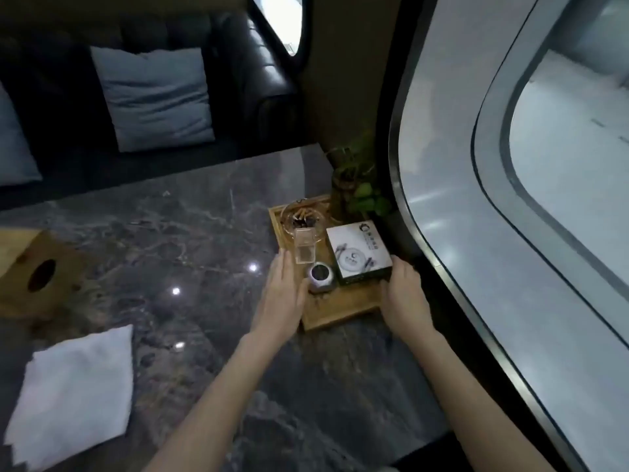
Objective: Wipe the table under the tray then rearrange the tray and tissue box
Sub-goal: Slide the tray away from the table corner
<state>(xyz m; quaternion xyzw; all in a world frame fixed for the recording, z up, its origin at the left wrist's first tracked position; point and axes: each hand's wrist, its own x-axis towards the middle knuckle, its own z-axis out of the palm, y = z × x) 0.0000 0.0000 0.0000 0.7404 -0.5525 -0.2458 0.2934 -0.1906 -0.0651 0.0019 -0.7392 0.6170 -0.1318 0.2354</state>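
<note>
A wooden tray (340,311) lies on the dark marble table (190,240) near the right wall. It carries a glass ashtray (301,216), a clear plastic box (305,250), a small round jar (320,275) and a white square box (357,252). My left hand (282,298) rests flat on the tray's left edge, fingers extended. My right hand (405,298) lies on the tray's right edge beside the white box. A wooden tissue box (37,274) sits at the far left. A folded white cloth (75,393) lies near the front left.
A potted green plant (357,185) stands just behind the tray against the wall. A curved window frame (425,233) runs along the table's right side. A dark sofa with blue cushions (153,97) sits beyond the table's far edge.
</note>
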